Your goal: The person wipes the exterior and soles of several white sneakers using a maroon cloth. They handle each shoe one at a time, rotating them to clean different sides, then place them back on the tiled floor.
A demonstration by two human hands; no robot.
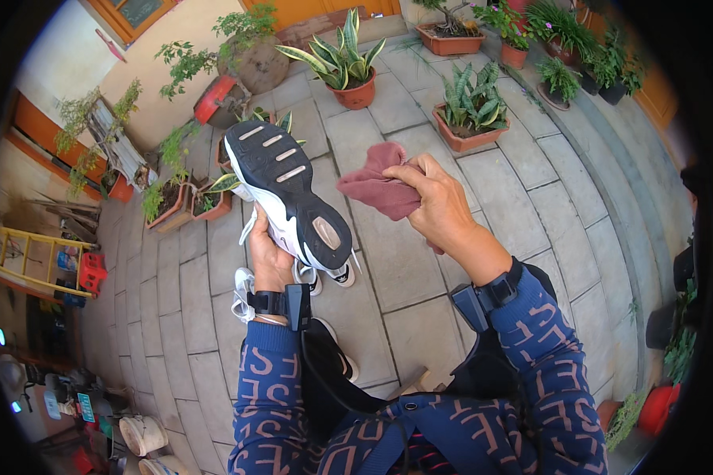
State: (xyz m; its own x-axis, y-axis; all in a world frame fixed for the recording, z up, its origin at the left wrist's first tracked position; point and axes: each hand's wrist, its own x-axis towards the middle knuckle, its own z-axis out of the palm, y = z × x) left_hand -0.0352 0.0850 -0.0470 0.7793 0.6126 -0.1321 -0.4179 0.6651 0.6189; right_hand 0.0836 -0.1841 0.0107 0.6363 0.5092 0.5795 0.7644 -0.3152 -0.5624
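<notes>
My left hand holds a white and black sneaker from beneath, its black sole with pale inserts turned up towards me and its white laces dangling. To the right of the shoe, a bunched dusty-red cloth is gripped in my right hand; cloth and shoe are apart. Other white shoes stand on the paving below and behind my left hand, among them a white shoe with laces and one with a dark heel patch, partly hidden by the held sneaker.
Grey stone paving surrounds me. Ahead stand a potted snake plant and a rectangular planter. More planters are at the left, near a yellow ladder and a red stool. Buckets stand lower left; a stone step edge curves along the right.
</notes>
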